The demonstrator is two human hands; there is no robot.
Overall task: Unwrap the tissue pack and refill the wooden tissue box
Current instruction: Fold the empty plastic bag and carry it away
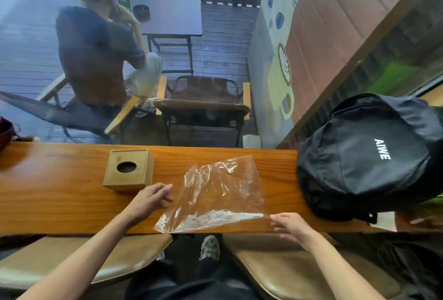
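Hands (291, 226) at wrapper (215, 194) edges, counter (60, 194)

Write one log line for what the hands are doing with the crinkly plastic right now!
stage: clear wrapper empty, flat on counter | left hand: on its left edge | right hand: at near-right corner | wooden tissue box: closed, no tissue showing

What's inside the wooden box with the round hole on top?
Through the round hole in the wooden tissue box only darkness shows; no tissue pokes out. The closed lid and sides hide the rest, so whether tissues are inside cannot be told.
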